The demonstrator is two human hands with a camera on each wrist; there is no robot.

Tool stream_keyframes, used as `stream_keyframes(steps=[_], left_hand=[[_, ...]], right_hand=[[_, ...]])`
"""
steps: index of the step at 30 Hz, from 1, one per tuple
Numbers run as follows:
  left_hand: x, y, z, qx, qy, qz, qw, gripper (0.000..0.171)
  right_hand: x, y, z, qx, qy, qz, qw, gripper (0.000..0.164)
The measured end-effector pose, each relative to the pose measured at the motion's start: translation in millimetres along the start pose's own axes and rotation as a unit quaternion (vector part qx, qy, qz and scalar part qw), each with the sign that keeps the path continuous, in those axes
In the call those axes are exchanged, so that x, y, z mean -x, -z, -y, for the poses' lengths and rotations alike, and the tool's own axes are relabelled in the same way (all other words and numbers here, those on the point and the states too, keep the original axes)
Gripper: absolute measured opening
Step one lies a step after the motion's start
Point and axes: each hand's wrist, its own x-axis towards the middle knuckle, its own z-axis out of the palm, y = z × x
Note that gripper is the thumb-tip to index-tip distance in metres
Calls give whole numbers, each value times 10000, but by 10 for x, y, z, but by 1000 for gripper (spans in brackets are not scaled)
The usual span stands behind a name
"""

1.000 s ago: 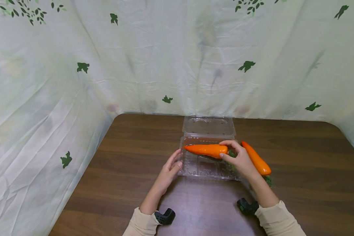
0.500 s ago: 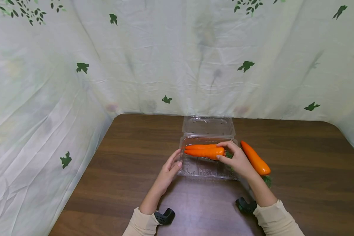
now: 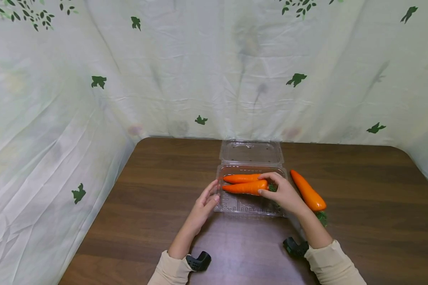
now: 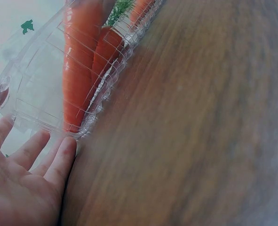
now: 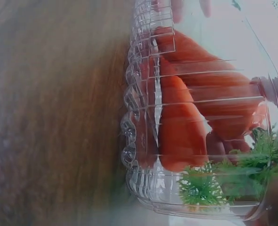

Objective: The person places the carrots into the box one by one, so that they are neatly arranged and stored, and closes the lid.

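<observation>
A clear plastic clamshell container lies open on the table, with two orange carrots inside, tips leftward. My right hand pinches the nearer carrot by its thick end, thumb on the near side and fingers on the far side. Just behind lies the other carrot, its thick end hidden by my fingers. Feathery green tops show through the wall in the right wrist view. My left hand touches the container's left end with fingers extended; the left wrist view shows the fingertips against the clear wall.
A third carrot with a green top lies on the table right of the container, beside my right forearm. The clear lid is folded back toward the curtain behind the brown wooden table.
My right hand has moved slightly left and nearer with its carrot, which has come down beside the other one and now uncovers it. The left hand stays at the container's left end.
</observation>
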Motion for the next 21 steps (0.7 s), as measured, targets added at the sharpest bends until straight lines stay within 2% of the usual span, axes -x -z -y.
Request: stream_keyframes(steps=[5, 8, 12, 14, 21], left_hand=[[2, 5, 8, -6, 17, 17, 10000, 50], [12, -10, -47, 42, 57, 90, 9999, 50], [39, -45, -178, 9, 104, 148, 9998, 51], [53, -62, -239, -40, 96, 149, 9998, 51], [60, -59, -255, -89, 106, 130, 9998, 51]], right_hand=[[-5, -5, -7, 15, 53, -73, 10000, 37], [-33, -16, -148, -10, 125, -187, 9997, 42], [-73, -27, -334, 224, 166, -278, 9992, 47], [-83, -24, -357, 371, 198, -277, 9987, 49], [-116, -19, -365, 803, 245, -103, 9964, 55]])
